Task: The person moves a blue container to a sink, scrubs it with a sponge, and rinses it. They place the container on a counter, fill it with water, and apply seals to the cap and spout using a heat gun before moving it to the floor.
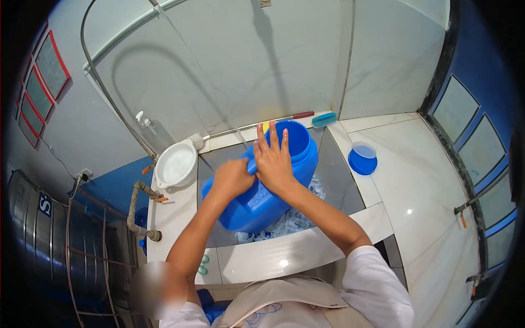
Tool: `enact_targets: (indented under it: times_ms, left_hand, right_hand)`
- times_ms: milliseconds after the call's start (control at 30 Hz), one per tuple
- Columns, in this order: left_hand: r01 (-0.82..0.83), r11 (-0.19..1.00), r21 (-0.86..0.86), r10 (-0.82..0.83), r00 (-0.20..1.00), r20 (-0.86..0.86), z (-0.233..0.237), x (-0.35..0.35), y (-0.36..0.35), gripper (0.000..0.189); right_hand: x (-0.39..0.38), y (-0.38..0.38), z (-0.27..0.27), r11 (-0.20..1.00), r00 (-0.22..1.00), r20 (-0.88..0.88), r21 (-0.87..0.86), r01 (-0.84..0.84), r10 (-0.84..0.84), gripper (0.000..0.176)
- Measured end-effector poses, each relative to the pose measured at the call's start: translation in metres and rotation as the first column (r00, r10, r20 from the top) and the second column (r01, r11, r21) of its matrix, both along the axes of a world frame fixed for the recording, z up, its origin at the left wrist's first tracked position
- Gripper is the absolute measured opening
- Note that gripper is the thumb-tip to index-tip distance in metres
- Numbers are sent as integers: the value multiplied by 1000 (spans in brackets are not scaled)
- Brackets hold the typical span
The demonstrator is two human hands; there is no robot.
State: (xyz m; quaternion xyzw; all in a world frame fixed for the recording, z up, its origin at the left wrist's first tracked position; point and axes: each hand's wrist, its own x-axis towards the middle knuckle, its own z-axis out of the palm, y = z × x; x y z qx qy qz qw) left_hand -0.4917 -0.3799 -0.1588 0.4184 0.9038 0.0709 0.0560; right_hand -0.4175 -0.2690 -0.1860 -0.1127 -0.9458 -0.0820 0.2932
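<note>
A large blue plastic drum (257, 205) with a wide mouth lies tilted over the grey-lined sink basin (344, 188), its opening facing up and away from me. My left hand (234, 177) is closed around the drum's moulded handle. My right hand (274, 164) lies on the drum's shoulder near the mouth, fingers stretched out and apart. A small yellow item (266, 127), partly hidden, shows behind those fingertips. Beneath the drum, several clear plastic pieces (290, 223) fill the bottom of the basin; their exact kind is hard to make out.
A white basin (176, 164) and a pump bottle (146, 121) stand at the left. Along the back ledge lie a long-handled brush (257, 127) and a teal brush (324, 119). A blue lid (362, 162) rests on the right tiles. Pipes with a valve (143, 210) rise at the left edge.
</note>
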Motion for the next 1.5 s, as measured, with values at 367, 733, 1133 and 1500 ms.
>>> enact_targets:
  times_ms: [367, 733, 1133, 1500]
  left_hand:
    - [254, 940, 228, -165, 923, -348, 5, 22, -127, 21]
    - [349, 921, 170, -149, 723, -675, 85, 34, -154, 24]
    - [235, 915, 327, 26, 775, -631, 89, 17, -160, 20]
    - [-634, 402, 661, 668, 696, 261, 68, 50, -202, 12]
  right_hand:
    - [8, 180, -103, 462, 897, 151, -885, -66, 416, 40]
    - [-39, 129, -107, 479, 760, -18, -767, -427, 649, 36]
    - [-101, 193, -68, 531, 926, 210, -847, 11, 314, 28]
    - [-88, 367, -139, 971, 901, 363, 59, 231, -236, 23]
